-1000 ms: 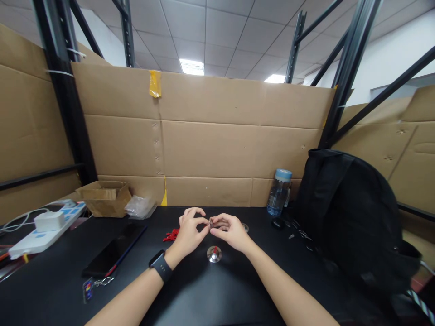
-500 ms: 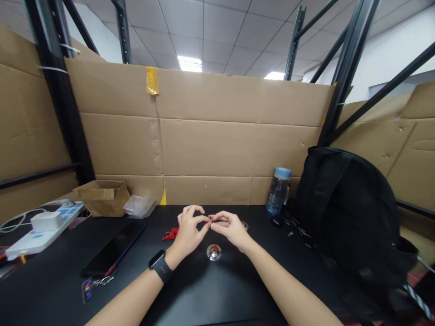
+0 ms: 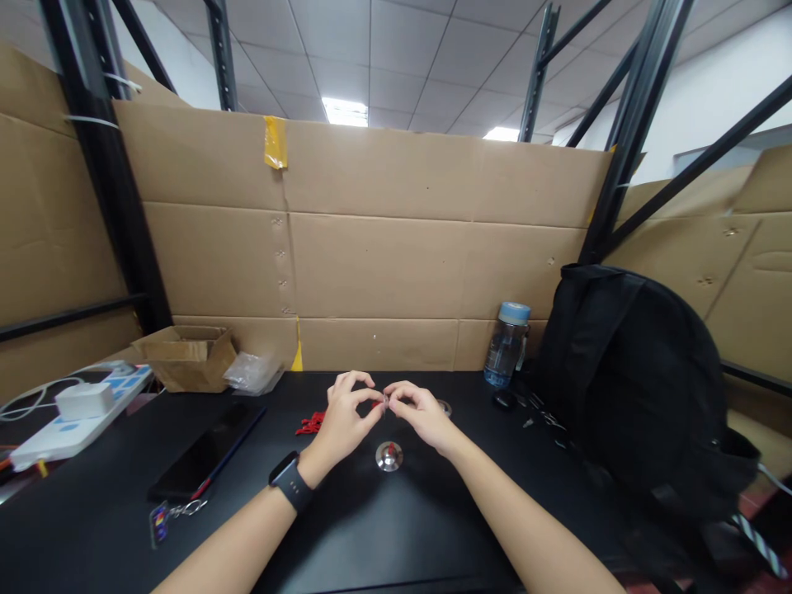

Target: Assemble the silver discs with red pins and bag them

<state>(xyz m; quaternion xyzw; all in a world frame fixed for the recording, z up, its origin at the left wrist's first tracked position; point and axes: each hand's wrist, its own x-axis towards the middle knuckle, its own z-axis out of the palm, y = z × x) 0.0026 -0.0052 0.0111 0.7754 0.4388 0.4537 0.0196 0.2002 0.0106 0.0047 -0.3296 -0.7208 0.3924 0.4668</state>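
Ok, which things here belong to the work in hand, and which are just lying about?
Likely in use:
small indistinct piece between left hand and right hand
round silvery metal disc, red-centred
red stringlike bundle
shiny round object partly behind right hand

Likely just lying about:
black rectangular phone
clear blue-lidded bottle
black fabric backpack
brown cardboard box

Black tabletop (image 3: 384, 536) with metal disc (image 3: 388, 460), phone (image 3: 207, 454), bottle (image 3: 502, 353)

I can read no lettering, brand or number from where I stand: the faint marks on the clear plastic bottle with a light-blue lid (image 3: 504, 355) and the colourful print on the small rectangular key-ring charm (image 3: 159, 525) are too small.
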